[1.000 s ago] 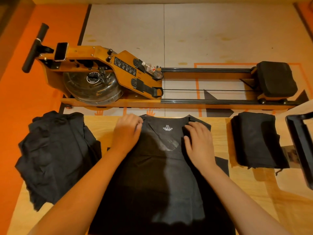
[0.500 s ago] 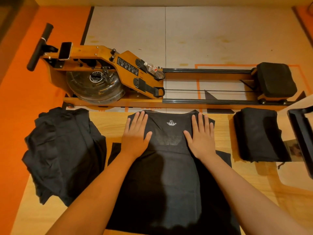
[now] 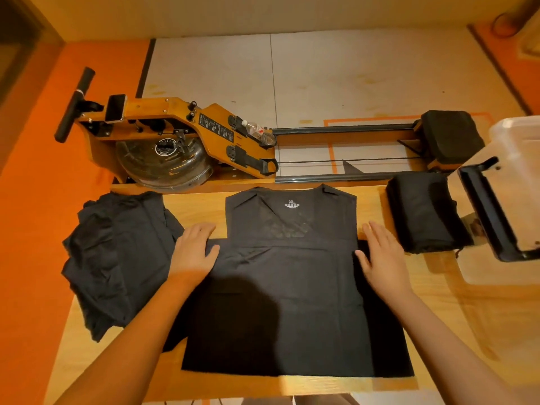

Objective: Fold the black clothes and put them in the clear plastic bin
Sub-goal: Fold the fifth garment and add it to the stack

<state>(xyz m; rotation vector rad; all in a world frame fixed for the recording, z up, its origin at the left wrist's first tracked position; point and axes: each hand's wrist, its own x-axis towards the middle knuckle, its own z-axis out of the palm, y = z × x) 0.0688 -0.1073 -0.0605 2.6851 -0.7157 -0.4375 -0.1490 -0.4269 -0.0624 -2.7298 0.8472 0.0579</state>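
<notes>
While the black shirt [image 3: 286,287] lies spread flat at the middle of the wooden table [image 3: 438,331], collar away from you, your left hand [image 3: 194,251] rests palm down on its left sleeve. The fingers are straight and grip nothing. Your right hand [image 3: 382,252] rests likewise on the right sleeve, flat and extended, holding nothing. An unfolded heap of black clothes [image 3: 117,258] sits at the table's left end, just beside your left hand. A folded black stack [image 3: 423,211] sits at the far right, just beside the clear plastic bin [image 3: 523,171], whose black handle [image 3: 485,211] faces the stack. A rowing machine [image 3: 181,133] stands on the floor beyond the table.
</notes>
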